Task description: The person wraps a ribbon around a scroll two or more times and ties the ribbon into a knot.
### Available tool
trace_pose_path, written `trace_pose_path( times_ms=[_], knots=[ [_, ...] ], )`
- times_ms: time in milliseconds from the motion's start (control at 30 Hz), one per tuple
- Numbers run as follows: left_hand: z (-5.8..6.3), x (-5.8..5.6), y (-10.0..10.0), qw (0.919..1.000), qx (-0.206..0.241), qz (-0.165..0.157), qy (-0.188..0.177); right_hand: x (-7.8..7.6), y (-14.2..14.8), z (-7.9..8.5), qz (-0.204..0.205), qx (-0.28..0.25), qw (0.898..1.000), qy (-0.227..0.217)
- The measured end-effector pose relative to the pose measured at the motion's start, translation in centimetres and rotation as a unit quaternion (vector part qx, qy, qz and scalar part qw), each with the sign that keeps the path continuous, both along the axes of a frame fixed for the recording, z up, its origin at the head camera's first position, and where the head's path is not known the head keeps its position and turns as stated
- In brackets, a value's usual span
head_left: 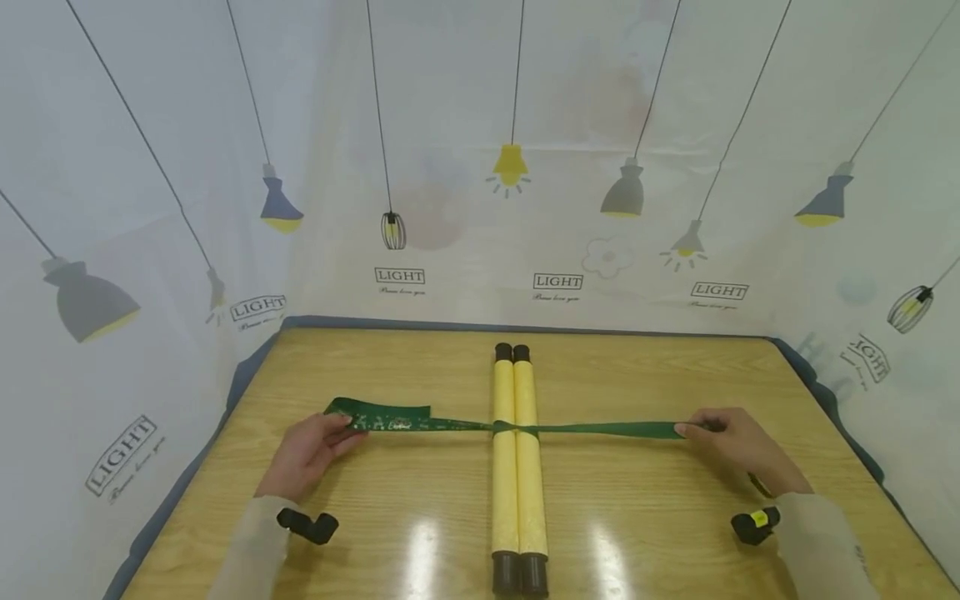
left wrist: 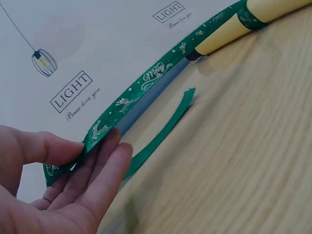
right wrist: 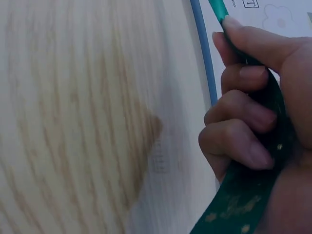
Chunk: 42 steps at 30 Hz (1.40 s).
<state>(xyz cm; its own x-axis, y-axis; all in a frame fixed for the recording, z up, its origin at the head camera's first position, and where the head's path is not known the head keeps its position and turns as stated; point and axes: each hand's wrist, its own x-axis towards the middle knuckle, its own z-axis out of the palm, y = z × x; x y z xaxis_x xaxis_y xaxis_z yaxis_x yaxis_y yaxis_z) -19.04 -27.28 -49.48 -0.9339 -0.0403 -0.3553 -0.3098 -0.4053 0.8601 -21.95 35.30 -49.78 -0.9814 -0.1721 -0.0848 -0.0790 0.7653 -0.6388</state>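
Two yellow tubes with dark end caps lie side by side on the wooden table. Around their middle runs a green ribbon with pale printed lettering and figures, crossed over at the front tube surfaces and stretched out to both sides. On the left, my left hand pinches the ribbon between thumb and fingers, and its loose end folds back toward the tubes. Over at the right, my right hand grips the other length; in the right wrist view the ribbon passes through the curled fingers and hangs out below the palm.
The wooden table has a blue-grey edge at its back. Behind it hangs a pale sheet printed with lamps and lettering. Each wrist carries a small black camera, such as the left one.
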Motion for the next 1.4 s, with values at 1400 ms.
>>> trace_pose_path(
  times_ms=[1400],
  knots=[
    [0.9,-1.2,8.3,0.8412,-0.514,-0.152,0.074,0.4,-0.2,0.7,-0.084,0.092,0.991,0.045]
  ],
)
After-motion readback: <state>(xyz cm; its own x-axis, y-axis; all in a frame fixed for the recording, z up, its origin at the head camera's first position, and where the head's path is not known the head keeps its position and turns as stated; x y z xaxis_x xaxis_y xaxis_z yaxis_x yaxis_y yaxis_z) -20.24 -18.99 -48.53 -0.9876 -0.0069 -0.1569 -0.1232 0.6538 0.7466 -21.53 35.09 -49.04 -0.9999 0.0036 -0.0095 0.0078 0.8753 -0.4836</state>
